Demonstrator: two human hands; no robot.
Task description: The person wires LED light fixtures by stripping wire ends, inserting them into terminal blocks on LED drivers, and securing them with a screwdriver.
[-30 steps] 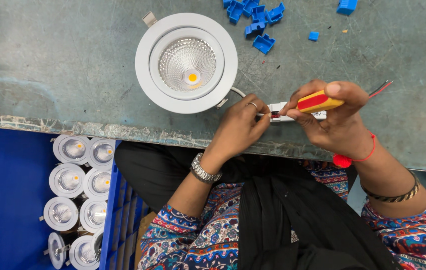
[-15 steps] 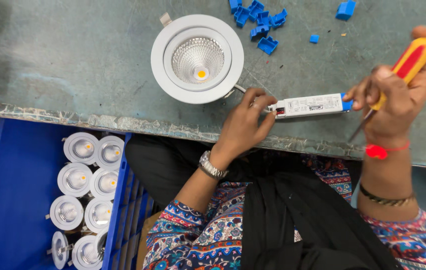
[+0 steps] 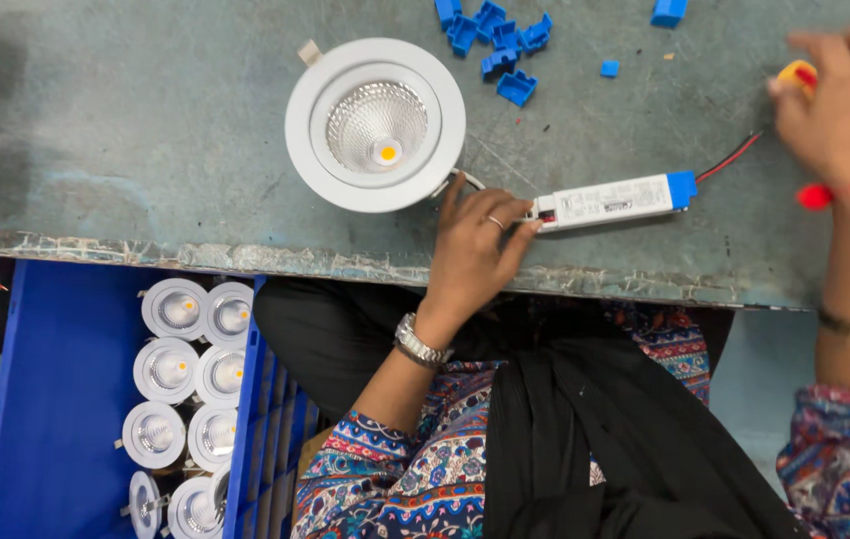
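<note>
Worn grey-green worktable [image 3: 146, 150], chipped front edge — blue crate [image 3: 56, 399] below.

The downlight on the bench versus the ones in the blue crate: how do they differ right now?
The downlight on the bench lies alone, face up, and looks larger; the downlights in the crate are packed close in rows and look smaller. The bench one is wired toward the white driver box, whose end the left hand touches; no wires show on the crate ones. Both kinds are round, with white rims and ribbed reflectors.
</note>
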